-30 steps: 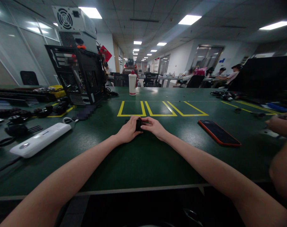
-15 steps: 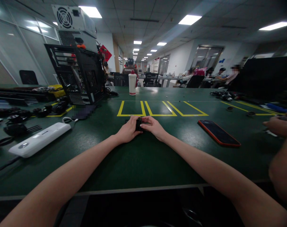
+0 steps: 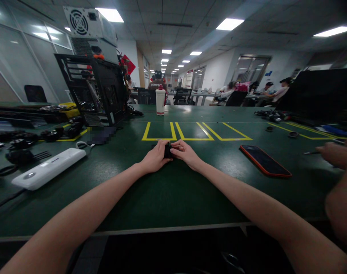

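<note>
Small object [image 3: 167,150], black (finer detail hidden by fingers); gripped between left hand [image 3: 154,156] and right hand [image 3: 187,153].

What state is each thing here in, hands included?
Small black part: held between both hands
Left hand: closed on the part
Right hand: fingers closed on the part
Smartphone: lying flat, screen dark
Bottle: upright, lid on
Computer case: upright, side open
White oblong device: lying flat, cables attached
Power supply unit: stacked above the case
</note>
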### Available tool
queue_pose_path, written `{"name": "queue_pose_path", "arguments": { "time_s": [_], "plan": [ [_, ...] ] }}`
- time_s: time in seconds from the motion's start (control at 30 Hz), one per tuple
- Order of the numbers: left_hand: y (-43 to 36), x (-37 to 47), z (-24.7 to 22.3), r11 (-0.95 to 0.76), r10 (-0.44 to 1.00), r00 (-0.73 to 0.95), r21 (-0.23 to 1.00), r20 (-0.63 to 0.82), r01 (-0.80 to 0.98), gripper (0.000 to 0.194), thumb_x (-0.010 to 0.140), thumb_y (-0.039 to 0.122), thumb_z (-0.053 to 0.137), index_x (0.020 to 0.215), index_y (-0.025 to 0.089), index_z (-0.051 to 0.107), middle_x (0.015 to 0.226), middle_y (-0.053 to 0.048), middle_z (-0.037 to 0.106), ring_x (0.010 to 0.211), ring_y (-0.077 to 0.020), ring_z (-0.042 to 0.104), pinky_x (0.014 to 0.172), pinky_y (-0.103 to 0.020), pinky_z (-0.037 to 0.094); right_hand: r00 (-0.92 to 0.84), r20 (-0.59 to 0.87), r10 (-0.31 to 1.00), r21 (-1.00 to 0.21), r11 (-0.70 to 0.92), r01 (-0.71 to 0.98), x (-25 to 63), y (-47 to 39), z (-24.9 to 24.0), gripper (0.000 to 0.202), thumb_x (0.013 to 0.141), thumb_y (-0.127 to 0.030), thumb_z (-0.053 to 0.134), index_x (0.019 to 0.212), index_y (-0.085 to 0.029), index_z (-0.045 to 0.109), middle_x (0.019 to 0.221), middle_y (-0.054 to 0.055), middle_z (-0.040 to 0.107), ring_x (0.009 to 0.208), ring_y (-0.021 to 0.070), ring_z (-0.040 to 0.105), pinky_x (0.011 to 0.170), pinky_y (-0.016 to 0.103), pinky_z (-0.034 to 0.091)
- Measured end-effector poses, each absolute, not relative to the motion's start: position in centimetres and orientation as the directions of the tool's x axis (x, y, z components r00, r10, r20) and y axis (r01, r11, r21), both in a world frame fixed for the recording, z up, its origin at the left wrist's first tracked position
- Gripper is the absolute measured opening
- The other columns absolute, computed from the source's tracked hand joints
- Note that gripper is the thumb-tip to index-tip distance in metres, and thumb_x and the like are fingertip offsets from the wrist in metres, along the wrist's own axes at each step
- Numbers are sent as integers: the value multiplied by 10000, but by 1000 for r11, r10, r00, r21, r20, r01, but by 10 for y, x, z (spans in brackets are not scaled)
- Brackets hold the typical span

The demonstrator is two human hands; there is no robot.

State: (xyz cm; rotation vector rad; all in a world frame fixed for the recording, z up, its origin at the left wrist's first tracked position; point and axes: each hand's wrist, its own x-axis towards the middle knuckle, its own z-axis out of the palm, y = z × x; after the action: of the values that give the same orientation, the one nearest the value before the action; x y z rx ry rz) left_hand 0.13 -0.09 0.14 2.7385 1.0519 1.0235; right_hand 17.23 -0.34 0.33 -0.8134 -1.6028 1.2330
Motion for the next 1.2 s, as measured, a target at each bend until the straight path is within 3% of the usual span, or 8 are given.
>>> {"name": "queue_pose_path", "arguments": {
  "time_s": [0.2, 0.4, 0.63, 0.9, 1.1, 1.2],
  "plan": [
    [1, 1, -1, -767, 611, 550, 255, 570, 589, 611, 711, 321, 576, 1185, 154, 231, 1158, -138, 372, 1068, -266, 426, 850, -439, 424, -355, 262, 897, -963, 267, -36, 171, -1, 4, 331, 653, -254, 627, 961, -201, 518, 959, 32, 562, 895, 152, 543, 858, 381, 412],
    [-1, 0, 1, -768, 612, 559, 251, 560, 589, 593, 723, 304, 561, 1189, 153, 228, 1160, -138, 372, 1067, -264, 424, 852, -435, 424, -378, 324, 867, -944, 321, -71, 173, -5, 5, 376, 584, -169, 670, 921, -206, 506, 997, 15, 524, 941, 146, 520, 897, 367, 391],
    [-1, 1, 2, -760, 623, 546, 265, 560, 594, 608, 708, 322, 579, 1184, 154, 240, 1157, -139, 377, 1057, -265, 435, 840, -432, 430, -333, 306, 892, -942, 334, 27, 171, -7, 7, 217, 693, -289, 587, 878, -214, 501, 894, 10, 544, 878, 140, 521, 827, 366, 422],
    [-1, 1, 1, -770, 611, 552, 264, 568, 580, 613, 710, 317, 577, 1192, 168, 228, 1157, -131, 372, 1059, -264, 435, 840, -446, 427, -367, 281, 886, -956, 293, -25, 172, -2, 4, 336, 664, -237, 614, 985, -202, 517, 979, 30, 560, 914, 146, 533, 875, 371, 399],
    [-1, 1, 1, -777, 602, 553, 261, 576, 574, 591, 711, 299, 576, 1181, 173, 241, 1147, -127, 376, 1064, -266, 433, 845, -451, 421, -371, 354, 859, -933, 354, -70, 172, -3, 4, 343, 592, -181, 672, 902, -196, 525, 985, 11, 541, 942, 136, 518, 914, 346, 377],
    [-1, 1, 1, -768, 612, 545, 268, 573, 582, 595, 706, 309, 583, 1177, 173, 245, 1146, -127, 378, 1060, -268, 438, 839, -451, 426, -354, 350, 867, -931, 365, -28, 172, -4, 4, 278, 643, -246, 640, 889, -205, 518, 942, 12, 551, 926, 136, 512, 880, 347, 396]
  ]
}}
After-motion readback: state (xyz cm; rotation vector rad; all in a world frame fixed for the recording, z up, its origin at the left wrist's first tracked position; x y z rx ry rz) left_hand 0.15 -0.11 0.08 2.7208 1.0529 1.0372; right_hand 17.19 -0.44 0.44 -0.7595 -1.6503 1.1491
